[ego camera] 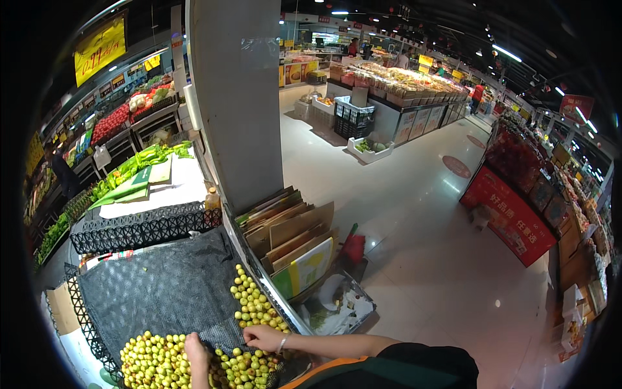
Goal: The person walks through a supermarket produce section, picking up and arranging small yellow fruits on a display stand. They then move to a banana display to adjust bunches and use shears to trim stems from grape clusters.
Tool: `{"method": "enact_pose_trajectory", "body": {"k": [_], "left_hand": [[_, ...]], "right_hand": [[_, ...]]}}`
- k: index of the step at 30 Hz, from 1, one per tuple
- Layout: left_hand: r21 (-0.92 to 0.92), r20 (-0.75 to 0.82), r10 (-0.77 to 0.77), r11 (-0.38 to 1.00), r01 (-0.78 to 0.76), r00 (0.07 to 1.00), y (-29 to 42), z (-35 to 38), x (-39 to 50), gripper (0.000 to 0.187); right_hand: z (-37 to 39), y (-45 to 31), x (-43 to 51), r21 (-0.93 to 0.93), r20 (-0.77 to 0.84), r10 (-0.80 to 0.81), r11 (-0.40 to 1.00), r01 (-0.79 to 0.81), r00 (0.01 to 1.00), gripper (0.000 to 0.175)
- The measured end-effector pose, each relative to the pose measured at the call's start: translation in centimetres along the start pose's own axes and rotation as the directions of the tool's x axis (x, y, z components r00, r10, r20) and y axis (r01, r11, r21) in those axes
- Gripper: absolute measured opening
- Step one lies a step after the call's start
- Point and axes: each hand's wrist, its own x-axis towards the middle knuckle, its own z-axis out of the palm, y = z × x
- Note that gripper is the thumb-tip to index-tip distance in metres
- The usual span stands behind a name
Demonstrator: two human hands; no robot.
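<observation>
Before me a black mesh sheet (pixel 160 291) covers part of the stall, with fresh green-yellow jujubes (pixel 153 360) heaped along its near edge. More jujubes (pixel 250 301) form a strip along the right side. My left hand (pixel 196 349) is closed at the mesh's near edge and seems to pinch it, beside the main heap. A short way to the right, my right hand (pixel 262 337) wears a bracelet and also seems to grip the mesh edge, its fingers curled inward. Between both hands the mesh is wrinkled. The fingertips are partly hidden.
Black plastic crates (pixel 146 226) border the stall's far side, with green peppers (pixel 155 155) beyond. A metal rail (pixel 277 291) runs along the right. Past it stand flattened cardboard sheets (pixel 296 233) and a littered box (pixel 340 301). A grey pillar (pixel 238 97) rises ahead.
</observation>
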Motion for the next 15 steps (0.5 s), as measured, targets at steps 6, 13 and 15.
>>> {"method": "enact_pose_trajectory", "body": {"k": [6, 13, 15], "left_hand": [[-0.497, -0.247, 0.38, 0.74, -0.453, 0.891, 17.7, 1.5, -2.6, 0.013], [-0.44, -0.064, 0.665, 0.65, -0.619, 0.744, 27.9, 4.7, -2.7, 0.006], [-0.331, 0.062, 0.733, 0.655, -0.679, 0.677, 30.1, 6.3, -2.4, 0.008]], "right_hand": [[-4.9, 2.2, -3.8, 0.986, 0.011, 0.584, 0.129, -0.106, 0.812, 0.014], [-11.7, 9.8, -10.5, 0.993, 0.023, 0.608, -0.106, 0.053, 0.793, 0.028], [-12.7, 12.7, -10.8, 0.999, -0.046, 0.664, 0.022, 0.042, 0.746, 0.02]]}}
